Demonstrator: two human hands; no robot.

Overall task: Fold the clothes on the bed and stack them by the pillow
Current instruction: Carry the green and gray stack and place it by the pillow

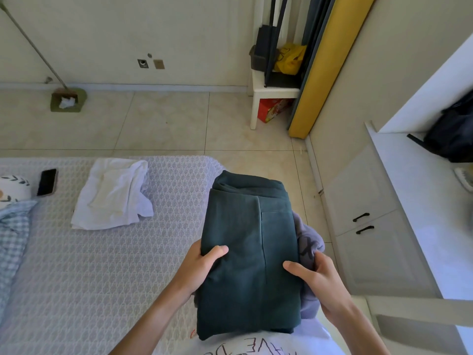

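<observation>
Nearest the camera, both hands carry a folded dark green garment (249, 254) with a grey-lilac garment (308, 242) under it, its edge showing at the stack's 3 o'clock side. The left hand (199, 267) grips the stack's 9 o'clock edge, thumb on top and fingers curled beneath; the right hand (320, 280) grips the 3 o'clock edge the same way, thumb laid on the green cloth, fingers wrapped round the lilac one.

The step in hand looks like carrying the stack to its place. To do it well, keep both thumbs pressing down so the upper fold does not slide, hold the stack level, and support the far end, which overhangs the hands at 12 o'clock.

Further out on the bed (76, 265), at 10 o'clock from the stack, lies a white garment (112, 193), loosely folded with a corner splayed; it probably needs tidying. Beyond it at 9 o'clock sit a phone (47, 182) and the patterned pillow (12, 188) at the frame's edge. Set the stack down near that pillow, square to the bed's edge.
</observation>
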